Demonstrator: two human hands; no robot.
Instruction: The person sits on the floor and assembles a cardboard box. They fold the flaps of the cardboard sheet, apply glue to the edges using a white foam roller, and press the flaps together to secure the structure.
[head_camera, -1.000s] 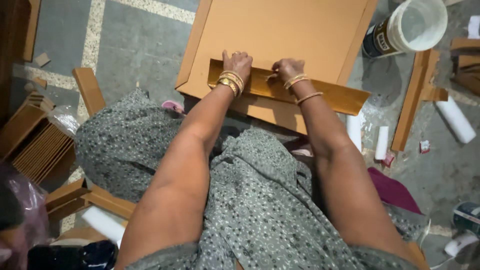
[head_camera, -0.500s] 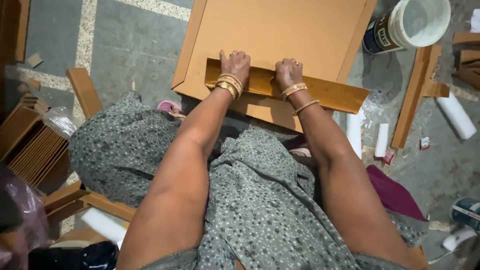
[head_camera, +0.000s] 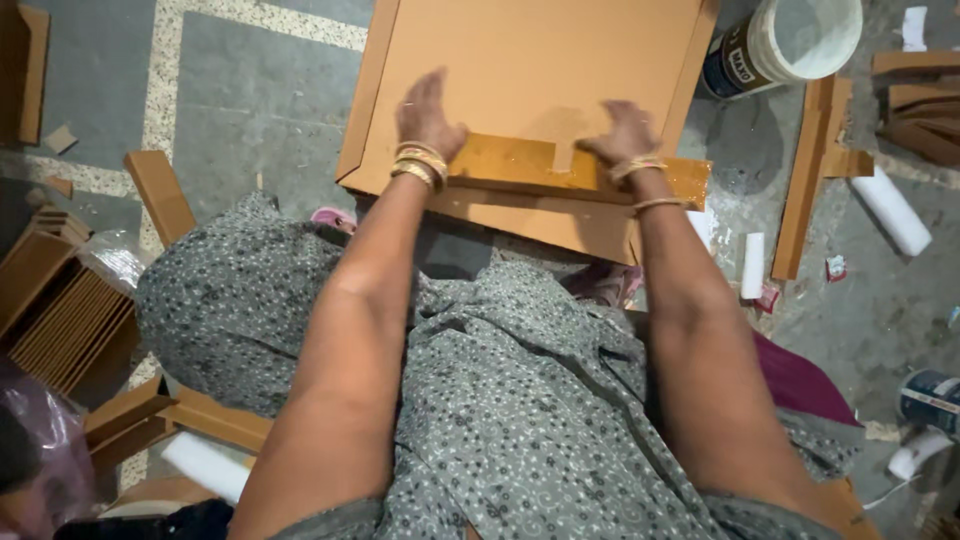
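Cardboard sheet (head_camera: 540, 70) lies flat on the floor (head_camera: 250, 110). Glossy, glue-wet flap (head_camera: 520, 165) is folded onto its near edge. Left hand (head_camera: 428, 118) and right hand (head_camera: 625, 135) rest open, palms pressing the flap, grasping nothing. Fold made; pressing unfinished. White bucket (head_camera: 800, 40) stands nearby.

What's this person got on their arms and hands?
Both arms are bare, with no sleeves in view. The left hand has a stack of gold bangles at the wrist. The right hand has thinner gold bangles, one sitting apart lower down the forearm. No gloves; rings cannot be made out.
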